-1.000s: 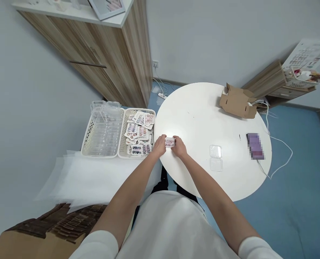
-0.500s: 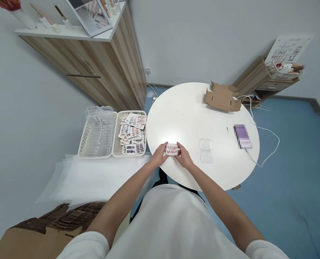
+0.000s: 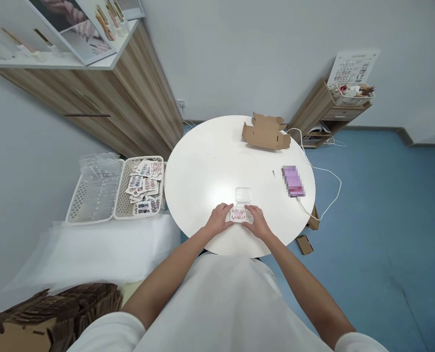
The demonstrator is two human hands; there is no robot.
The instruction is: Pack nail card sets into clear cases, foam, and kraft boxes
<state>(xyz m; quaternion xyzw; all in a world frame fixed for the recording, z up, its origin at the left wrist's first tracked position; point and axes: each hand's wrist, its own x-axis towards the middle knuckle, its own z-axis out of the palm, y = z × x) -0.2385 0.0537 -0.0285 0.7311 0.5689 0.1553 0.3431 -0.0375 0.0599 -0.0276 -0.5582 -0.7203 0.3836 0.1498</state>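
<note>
A white press-on nail card (image 3: 238,213) with rows of pink nails lies over the near half of a clear plastic case (image 3: 243,194), whose lid is folded back on the table's far side. My left hand (image 3: 219,219) grips the card's left edge with thumb and fingers. At the right edge, my right hand (image 3: 257,221) grips it the same way. Whether the card sits fully down in the case I cannot tell, as the fingers cover its sides.
To the left, one basket (image 3: 120,208) holds many nail cards, another (image 3: 73,215) clear cases. On the round white table (image 3: 199,171) are an open cardboard box (image 3: 266,133) and a blurred purple device (image 3: 293,181) with a white cable. White sheets (image 3: 103,249) lie below the baskets.
Both hands have carried the nail card rightward across the table, from left of the open clear case to over its near half. The camera view has shifted to the right.
</note>
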